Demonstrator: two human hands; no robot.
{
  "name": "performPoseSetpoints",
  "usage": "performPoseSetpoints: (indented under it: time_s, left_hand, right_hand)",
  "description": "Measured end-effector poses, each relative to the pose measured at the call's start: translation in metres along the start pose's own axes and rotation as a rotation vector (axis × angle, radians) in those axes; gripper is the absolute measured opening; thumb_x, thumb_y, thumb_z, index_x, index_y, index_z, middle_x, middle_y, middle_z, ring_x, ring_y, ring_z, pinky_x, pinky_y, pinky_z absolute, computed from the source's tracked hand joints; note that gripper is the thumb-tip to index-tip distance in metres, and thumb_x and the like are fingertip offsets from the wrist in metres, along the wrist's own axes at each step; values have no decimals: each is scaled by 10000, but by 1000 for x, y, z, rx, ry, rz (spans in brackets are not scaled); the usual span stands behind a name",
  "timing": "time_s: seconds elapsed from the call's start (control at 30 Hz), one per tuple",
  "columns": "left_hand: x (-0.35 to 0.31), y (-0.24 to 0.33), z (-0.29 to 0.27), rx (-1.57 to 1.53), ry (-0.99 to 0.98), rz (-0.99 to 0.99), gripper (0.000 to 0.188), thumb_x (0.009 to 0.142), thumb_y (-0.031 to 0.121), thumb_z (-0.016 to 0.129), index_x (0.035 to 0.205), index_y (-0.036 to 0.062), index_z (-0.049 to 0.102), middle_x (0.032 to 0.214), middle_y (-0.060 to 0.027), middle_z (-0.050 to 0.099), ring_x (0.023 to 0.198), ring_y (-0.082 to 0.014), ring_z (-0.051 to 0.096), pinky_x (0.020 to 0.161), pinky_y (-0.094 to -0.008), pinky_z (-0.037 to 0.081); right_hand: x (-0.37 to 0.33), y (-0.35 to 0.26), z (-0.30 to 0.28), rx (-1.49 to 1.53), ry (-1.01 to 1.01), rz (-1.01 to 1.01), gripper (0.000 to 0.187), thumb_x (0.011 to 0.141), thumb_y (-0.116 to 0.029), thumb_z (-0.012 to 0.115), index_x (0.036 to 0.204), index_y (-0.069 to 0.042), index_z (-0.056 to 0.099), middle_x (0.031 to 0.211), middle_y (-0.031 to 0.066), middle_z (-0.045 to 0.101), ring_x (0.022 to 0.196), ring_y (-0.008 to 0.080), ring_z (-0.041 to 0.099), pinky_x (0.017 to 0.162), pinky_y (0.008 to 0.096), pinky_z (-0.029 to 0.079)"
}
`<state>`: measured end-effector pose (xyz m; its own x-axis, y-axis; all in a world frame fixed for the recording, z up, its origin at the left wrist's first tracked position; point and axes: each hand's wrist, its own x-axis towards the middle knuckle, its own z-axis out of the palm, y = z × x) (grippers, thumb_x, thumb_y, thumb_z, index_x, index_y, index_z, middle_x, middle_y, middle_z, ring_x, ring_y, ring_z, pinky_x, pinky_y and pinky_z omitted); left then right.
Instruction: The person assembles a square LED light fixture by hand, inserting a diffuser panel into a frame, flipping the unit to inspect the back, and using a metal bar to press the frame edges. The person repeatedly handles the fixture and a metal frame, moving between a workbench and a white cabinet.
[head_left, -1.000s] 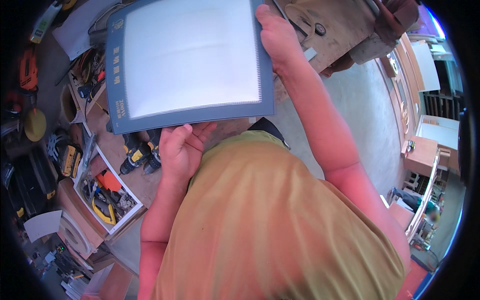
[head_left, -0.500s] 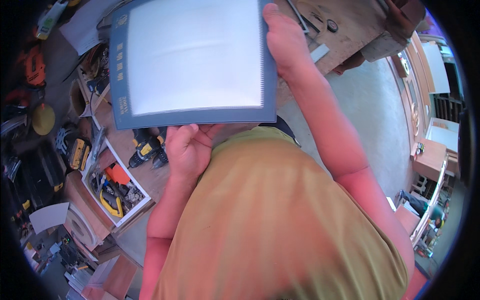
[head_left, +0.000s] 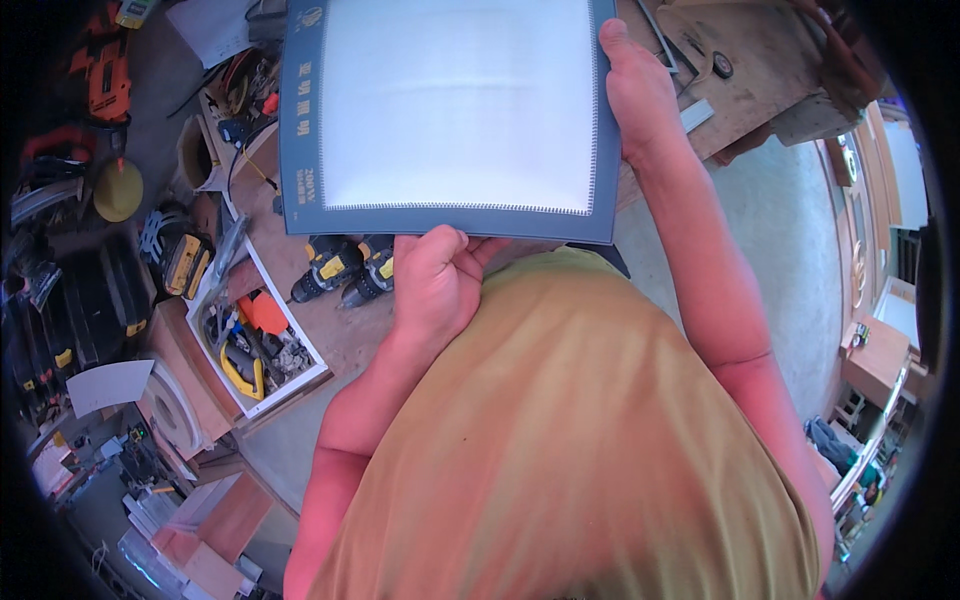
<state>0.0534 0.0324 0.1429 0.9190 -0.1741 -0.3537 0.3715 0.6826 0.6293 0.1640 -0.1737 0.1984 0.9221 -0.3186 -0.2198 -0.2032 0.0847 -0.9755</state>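
Note:
I hold a large flat pad (head_left: pixel 450 110) with a dark blue border and a blank white face in front of my chest, above a wooden workbench. My left hand (head_left: pixel 435 275) pinches its lower edge near the middle, thumb on top. My right hand (head_left: pixel 635 95) grips the right edge, fingers hidden behind it. The pad covers most of the bench beneath it.
Two yellow-and-black cordless drills (head_left: pixel 345 270) lie on the bench just under the pad. A white tray (head_left: pixel 255 345) of hand tools stands to the left. Orange power tools (head_left: pixel 100 80) and cases crowd the far left. Grey concrete floor (head_left: pixel 780 210) lies to the right.
The pad has shifted slightly right and up in view. My left hand slid along the lower edge with it; both hands keep their hold.

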Motion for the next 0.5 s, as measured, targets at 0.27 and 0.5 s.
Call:
performPoseSetpoints:
  time_s: [0.27, 0.5]
  left_hand:
    - [-1, -2, 3, 45, 41, -7, 429, 795, -10, 425, 1195, -3, 579, 1118, -140, 688, 1036, -309, 689, 941, -502, 556]
    - [-6, 1, 13, 62, 93, -15, 413, 799, -12, 438, 1187, -2, 580, 1116, -142, 683, 1026, -300, 685, 922, -499, 548]
  right_hand:
    - [10, 20, -2, 64, -17, 47, 496, 1081, -377, 466, 1284, 58, 593, 1041, 123, 683, 851, 175, 666, 724, 333, 546]
    - [11, 27, 1, 95, -1, 135, 527, 1086, -386, 462, 1259, 95, 590, 1055, 132, 685, 876, 188, 671, 747, 341, 551]
